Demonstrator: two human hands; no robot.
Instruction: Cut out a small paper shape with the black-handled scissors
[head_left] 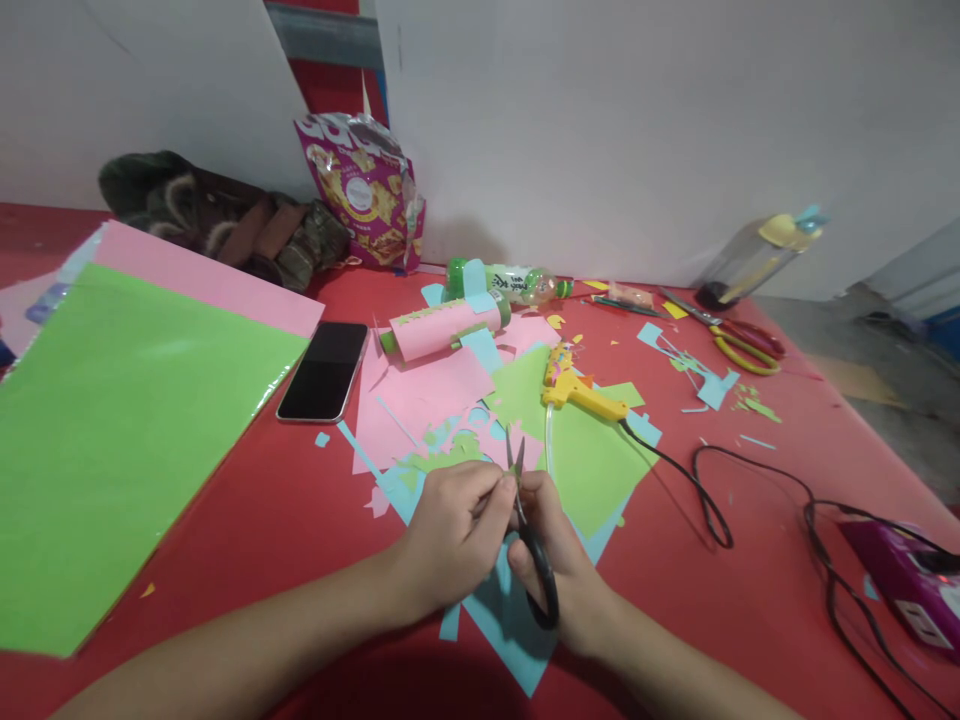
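Black-handled scissors are in my right hand, their blades slightly apart and pointing away from me. Close against them, my left hand is closed in a pinch. A tiny piece of green paper shows at its fingertips beside the blades; most of it is hidden. Under and beyond both hands lie pink paper, green paper and blue paper, with many cut scraps. A pink paper roll with a green fringe lies farther back.
A yellow glue gun rests on the paper, its black cord running right to a purple power strip. A phone and large green sheets lie left. Behind are a snack bag, green bottle and larger scissors.
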